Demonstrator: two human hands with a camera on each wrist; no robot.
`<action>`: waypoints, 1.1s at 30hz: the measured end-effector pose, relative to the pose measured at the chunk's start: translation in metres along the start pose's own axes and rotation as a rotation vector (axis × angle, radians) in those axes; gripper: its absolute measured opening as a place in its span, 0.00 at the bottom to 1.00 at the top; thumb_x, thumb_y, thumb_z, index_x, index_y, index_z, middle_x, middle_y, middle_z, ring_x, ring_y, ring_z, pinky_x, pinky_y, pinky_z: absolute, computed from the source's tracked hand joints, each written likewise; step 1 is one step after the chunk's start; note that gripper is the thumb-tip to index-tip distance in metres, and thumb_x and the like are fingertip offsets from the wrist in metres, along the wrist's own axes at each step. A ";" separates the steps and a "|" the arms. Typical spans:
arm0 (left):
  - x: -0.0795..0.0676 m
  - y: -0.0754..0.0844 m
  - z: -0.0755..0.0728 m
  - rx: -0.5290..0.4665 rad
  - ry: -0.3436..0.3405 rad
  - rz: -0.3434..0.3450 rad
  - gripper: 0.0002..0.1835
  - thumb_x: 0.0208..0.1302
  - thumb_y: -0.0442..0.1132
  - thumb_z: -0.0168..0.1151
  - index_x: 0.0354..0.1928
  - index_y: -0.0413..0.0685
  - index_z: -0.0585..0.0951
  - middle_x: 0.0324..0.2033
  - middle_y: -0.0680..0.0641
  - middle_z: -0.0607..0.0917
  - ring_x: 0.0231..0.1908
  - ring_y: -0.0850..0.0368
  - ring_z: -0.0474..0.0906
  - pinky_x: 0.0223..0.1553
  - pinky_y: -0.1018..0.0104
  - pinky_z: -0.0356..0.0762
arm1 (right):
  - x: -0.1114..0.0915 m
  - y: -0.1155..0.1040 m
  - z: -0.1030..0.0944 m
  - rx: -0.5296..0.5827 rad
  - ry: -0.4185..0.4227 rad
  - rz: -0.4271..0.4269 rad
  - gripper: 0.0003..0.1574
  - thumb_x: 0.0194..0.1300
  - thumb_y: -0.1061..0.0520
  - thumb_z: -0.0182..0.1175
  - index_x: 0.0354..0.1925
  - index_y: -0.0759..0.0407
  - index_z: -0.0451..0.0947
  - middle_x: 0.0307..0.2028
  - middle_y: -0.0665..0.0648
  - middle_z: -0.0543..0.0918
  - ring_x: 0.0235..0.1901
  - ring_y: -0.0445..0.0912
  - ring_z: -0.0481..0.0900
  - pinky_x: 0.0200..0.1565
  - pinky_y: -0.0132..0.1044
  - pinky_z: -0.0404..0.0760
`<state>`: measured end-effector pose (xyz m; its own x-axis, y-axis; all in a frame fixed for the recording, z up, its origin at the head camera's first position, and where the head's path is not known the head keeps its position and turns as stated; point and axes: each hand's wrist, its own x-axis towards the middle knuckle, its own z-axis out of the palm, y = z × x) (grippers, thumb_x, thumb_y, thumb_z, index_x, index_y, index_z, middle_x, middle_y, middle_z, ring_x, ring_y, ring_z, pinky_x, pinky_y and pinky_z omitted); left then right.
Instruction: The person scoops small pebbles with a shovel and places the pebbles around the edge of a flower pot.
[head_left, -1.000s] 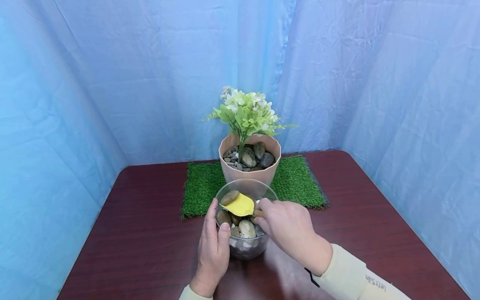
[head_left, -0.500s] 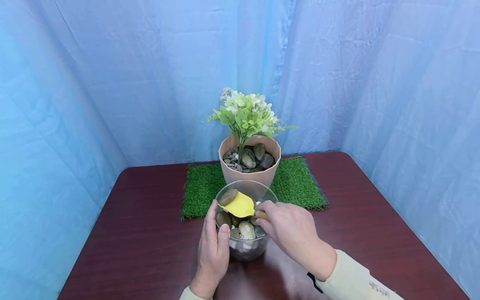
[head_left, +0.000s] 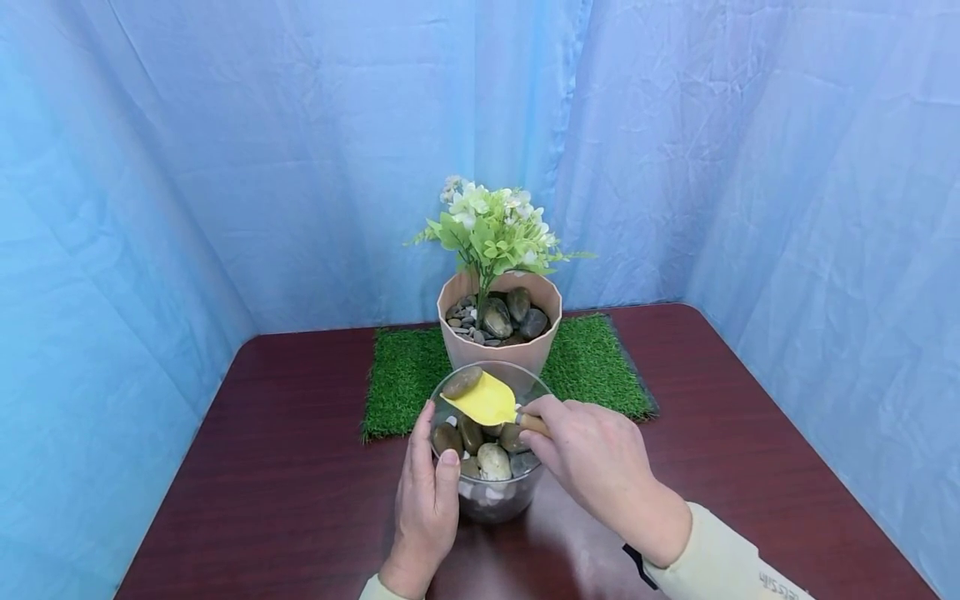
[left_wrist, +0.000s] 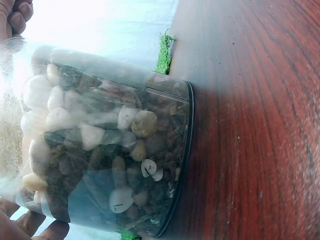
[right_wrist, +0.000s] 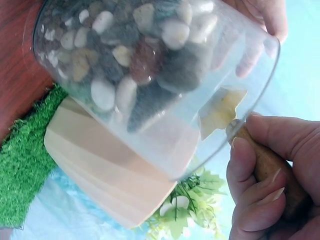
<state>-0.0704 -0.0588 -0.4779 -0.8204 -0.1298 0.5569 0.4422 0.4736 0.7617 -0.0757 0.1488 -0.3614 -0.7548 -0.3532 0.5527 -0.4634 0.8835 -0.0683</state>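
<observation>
In the head view a small garden trowel with a yellow blade (head_left: 487,402) and wooden handle is over the mouth of a clear round container (head_left: 491,507). My right hand (head_left: 596,454) grips its handle (right_wrist: 275,175). One oval brown stone (head_left: 462,382) lies at the blade's tip, above the other stones (head_left: 494,461) in the container. My left hand (head_left: 427,500) holds the container's left side, thumb at the near rim. Through its wall, the left wrist view shows pebbles (left_wrist: 145,123) packed over dark material.
Right behind the container, a pinkish flowerpot (head_left: 498,357) with stones and a leafy plant with white flowers (head_left: 498,223) stands on a green turf mat (head_left: 600,367). The dark red table (head_left: 285,467) is surrounded by blue curtains (head_left: 337,150).
The trowel, with the stone on its tip, has shifted slightly up and right, showing more of its handle and the stones below. My left hand stays on the container.
</observation>
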 end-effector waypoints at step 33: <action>-0.001 0.000 -0.001 0.000 0.007 0.016 0.35 0.75 0.31 0.53 0.82 0.49 0.60 0.78 0.46 0.66 0.75 0.49 0.65 0.74 0.79 0.53 | 0.052 0.050 -0.006 -0.088 0.114 0.013 0.12 0.63 0.52 0.74 0.34 0.54 0.79 0.13 0.49 0.75 0.10 0.43 0.66 0.12 0.37 0.59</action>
<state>-0.0696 -0.0595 -0.4782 -0.8107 -0.1278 0.5713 0.4554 0.4757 0.7526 -0.1354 0.1769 -0.3306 -0.7005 -0.3083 0.6436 -0.4076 0.9132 -0.0062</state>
